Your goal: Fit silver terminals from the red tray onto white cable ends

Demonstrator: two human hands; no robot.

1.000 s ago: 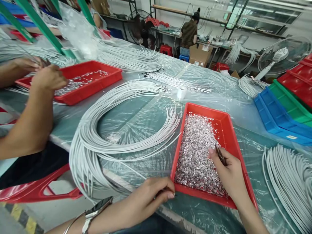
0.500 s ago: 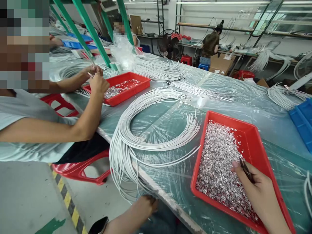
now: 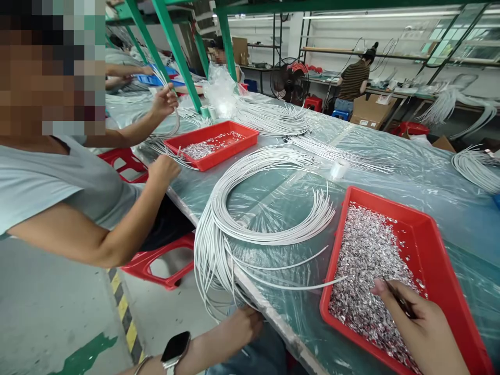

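Note:
My right hand (image 3: 424, 317) is closed around dark tweezers (image 3: 402, 299), low over the heap of tiny shiny metal pieces (image 3: 363, 260). These fill much of a red tray (image 3: 435, 237). My left hand (image 3: 246, 325), with a watch (image 3: 175, 348) on its wrist, is closed just below the table edge, beside white cables (image 3: 205, 245) that droop over the edge. Whatever its fingers hold is hidden. A large coil of these cables lies left of the tray, and one loose cable end (image 3: 332, 284) reaches across the tray's left rim.
To the left a co-worker's raised hand (image 3: 166, 101) holds white cables, by a second red tray (image 3: 230, 151). A white roll (image 3: 339, 169) and more cable bundles (image 3: 344, 154) lie farther back. Green posts (image 3: 175, 57) rise at the back left. A red stool (image 3: 164, 260) stands below.
My view has turned, shifting the scene rightward. A loose cable end now crosses the tray rim. The co-worker's hands have moved apart, one lifted with cables. My right hand still grips the tweezers.

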